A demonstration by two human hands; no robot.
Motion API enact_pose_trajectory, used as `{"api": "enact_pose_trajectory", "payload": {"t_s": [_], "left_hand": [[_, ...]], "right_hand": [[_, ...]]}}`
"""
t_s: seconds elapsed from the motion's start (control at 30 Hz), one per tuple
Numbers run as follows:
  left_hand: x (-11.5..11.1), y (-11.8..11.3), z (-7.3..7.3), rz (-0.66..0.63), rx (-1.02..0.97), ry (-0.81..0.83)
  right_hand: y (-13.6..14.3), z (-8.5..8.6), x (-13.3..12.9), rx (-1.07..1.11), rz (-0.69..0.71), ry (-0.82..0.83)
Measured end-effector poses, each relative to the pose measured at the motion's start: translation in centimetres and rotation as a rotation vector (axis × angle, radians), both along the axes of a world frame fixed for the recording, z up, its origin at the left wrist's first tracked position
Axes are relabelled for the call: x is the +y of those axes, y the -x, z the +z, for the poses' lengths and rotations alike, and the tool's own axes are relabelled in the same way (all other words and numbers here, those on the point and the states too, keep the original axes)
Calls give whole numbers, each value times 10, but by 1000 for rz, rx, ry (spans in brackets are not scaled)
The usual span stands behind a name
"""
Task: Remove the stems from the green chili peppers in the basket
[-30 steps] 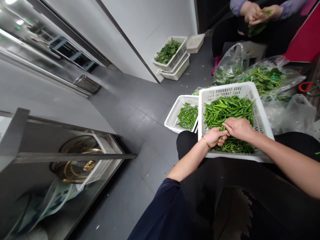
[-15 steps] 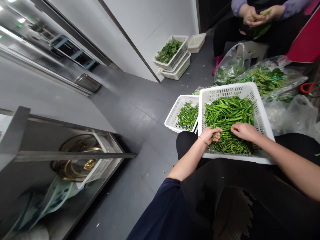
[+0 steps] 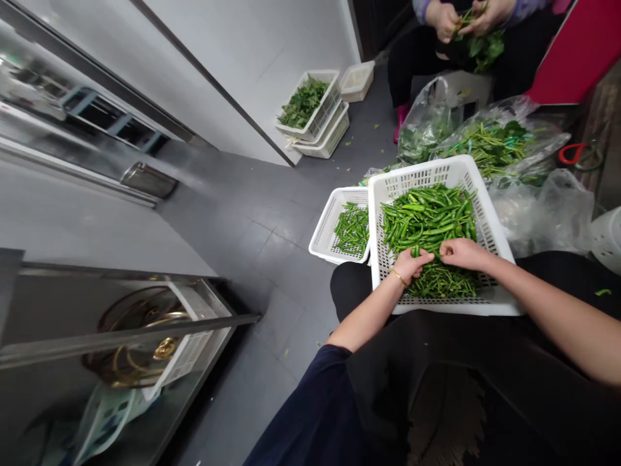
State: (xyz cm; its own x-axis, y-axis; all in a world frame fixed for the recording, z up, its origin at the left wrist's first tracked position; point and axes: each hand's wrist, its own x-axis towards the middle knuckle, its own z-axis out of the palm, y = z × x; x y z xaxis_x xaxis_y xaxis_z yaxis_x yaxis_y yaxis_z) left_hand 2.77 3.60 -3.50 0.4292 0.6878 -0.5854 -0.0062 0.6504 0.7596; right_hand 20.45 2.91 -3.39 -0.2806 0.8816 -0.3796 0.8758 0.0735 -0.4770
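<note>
A large white slotted basket (image 3: 493,207) rests on my lap, full of green chili peppers (image 3: 427,210). Thin green stems (image 3: 444,281) are heaped at its near side. Over the basket, my left hand (image 3: 410,265) is closed around green chili peppers, one of which sticks up past the fingers. Close beside it, my right hand (image 3: 464,253) pinches at a chili pepper between the two hands; its fingertips are partly hidden. Left of my knee is a smaller white basket (image 3: 320,236) with more green chilies.
Bags of leafy greens (image 3: 499,145) lie beyond the basket. Across from me, a co-worker's hands (image 3: 466,19) hold leafy stems. Stacked baskets (image 3: 334,123) with leaves stand by the wall. A metal shelf (image 3: 213,320) is at left, red-handled scissors (image 3: 572,154) at right.
My view has shifted, so the baskets and bags appear further left. My right hand has come closer to my left, their fingertips almost meeting. The co-worker's greens have moved in their hands.
</note>
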Motion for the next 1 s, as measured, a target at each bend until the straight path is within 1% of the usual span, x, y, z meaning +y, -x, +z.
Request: {"api": "enact_pose_trajectory", "payload": {"t_s": [0.07,0.1,0.13,0.2,0.27,0.3,0.37,0.43,0.47,0.5,0.53,0.57,0.6,0.63,0.7,0.77,0.83,0.9,0.97,1.0], "left_hand": [[-1,-7,2,-5,-43,-27],[-1,-11,3,3,-65,-38],[-1,-15,5,24,-83,-49],[1,-19,9,80,-112,-68],[1,-20,12,122,-137,-70],[1,-18,13,133,-153,-58],[-4,-12,13,112,-202,15],[-10,-4,11,15,-257,157],[-12,0,9,-54,-272,234],[-14,5,8,-117,-282,298],[-16,9,6,-157,-291,342],[-15,12,5,-169,-301,363],[-14,15,5,-160,-317,365],[-12,18,7,-138,-343,356],[-5,21,12,-107,-399,319],[1,23,20,-106,-423,264],[3,22,26,-117,-406,198],[3,19,29,-143,-332,129],[2,12,27,-154,-192,16],[1,8,26,-155,-103,-76]], "right_hand": [[-6,11,1,219,-85,-20],[-6,16,0,293,-124,-21],[-6,20,-3,343,-163,-4],[-3,27,-10,408,-227,86],[4,31,-21,432,-244,173],[8,33,-28,419,-233,162],[17,35,-45,363,-185,23],[25,37,-64,335,-69,-140],[27,38,-72,333,20,-177],[26,39,-78,326,114,-178],[23,40,-81,299,200,-154],[18,41,-82,237,257,-123],[10,40,-79,133,277,-98],[2,39,-74,-4,262,-81],[-14,35,-59,-301,183,-66],[-23,28,-42,-500,154,-47],[-23,22,-29,-577,189,-10],[-19,17,-22,-602,222,18],[-17,17,-18,-587,257,26],[-18,20,-17,-556,283,22]]}}
